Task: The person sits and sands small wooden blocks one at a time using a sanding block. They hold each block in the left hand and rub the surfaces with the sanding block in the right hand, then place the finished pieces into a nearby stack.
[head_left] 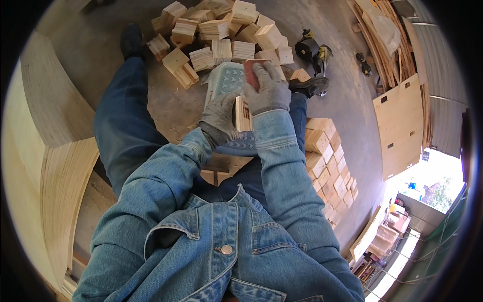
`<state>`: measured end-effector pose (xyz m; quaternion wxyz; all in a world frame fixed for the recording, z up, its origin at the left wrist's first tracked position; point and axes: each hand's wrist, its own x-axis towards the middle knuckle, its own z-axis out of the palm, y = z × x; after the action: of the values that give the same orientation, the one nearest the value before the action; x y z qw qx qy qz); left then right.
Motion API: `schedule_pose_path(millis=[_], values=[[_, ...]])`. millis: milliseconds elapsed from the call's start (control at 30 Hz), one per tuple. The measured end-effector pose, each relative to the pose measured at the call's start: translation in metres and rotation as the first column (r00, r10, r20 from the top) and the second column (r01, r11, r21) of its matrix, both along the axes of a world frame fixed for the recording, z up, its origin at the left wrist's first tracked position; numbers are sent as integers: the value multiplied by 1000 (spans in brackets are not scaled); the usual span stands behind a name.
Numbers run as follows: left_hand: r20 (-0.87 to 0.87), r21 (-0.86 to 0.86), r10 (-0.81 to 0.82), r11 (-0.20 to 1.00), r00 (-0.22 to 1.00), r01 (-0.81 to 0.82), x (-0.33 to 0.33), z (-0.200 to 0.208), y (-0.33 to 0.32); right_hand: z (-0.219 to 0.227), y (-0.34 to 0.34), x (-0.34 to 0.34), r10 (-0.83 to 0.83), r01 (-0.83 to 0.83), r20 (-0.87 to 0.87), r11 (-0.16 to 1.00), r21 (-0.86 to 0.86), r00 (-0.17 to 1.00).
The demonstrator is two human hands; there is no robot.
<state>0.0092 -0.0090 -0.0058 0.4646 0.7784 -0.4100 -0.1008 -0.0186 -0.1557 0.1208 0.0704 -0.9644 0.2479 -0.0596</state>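
Note:
Both of my hands wear grey work gloves. My left hand [220, 120] is closed round a small plywood block [243, 115], which stands tilted with its pale face and layered edge showing. My right hand [266, 90] grips a reddish-brown flat piece [253, 72] that looks like sandpaper; its fingers press on its upper side, just above the block. Under both hands lies a pale teal plastic surface with raised patterns [227, 83], between my legs. Part of it is hidden by my hands and sleeves.
Loose wooden blocks [214, 30] lie heaped on the floor ahead. A neat stack of blocks [332, 171] stands by my right leg. Black-and-yellow power tools [308, 48] rest near my right shoe. Large plywood panels [55, 95] rise at left; boards [402, 121] lean at right.

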Motion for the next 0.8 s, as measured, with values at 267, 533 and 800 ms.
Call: schedule_pose_path(millis=[267, 533, 800], values=[[-77, -53, -8, 999, 997, 4, -1, 13, 1, -26, -41, -122, -177, 93, 408, 972, 217, 896], [-357, -186, -127, 981, 925, 62, -10, 29, -2, -38, -5, -208, -365, 152, 356, 850, 505, 860], [180, 106, -13, 994, 984, -6, -15, 2, 26, -48, 11, -197, -359, 63, 378, 790, 610, 853]])
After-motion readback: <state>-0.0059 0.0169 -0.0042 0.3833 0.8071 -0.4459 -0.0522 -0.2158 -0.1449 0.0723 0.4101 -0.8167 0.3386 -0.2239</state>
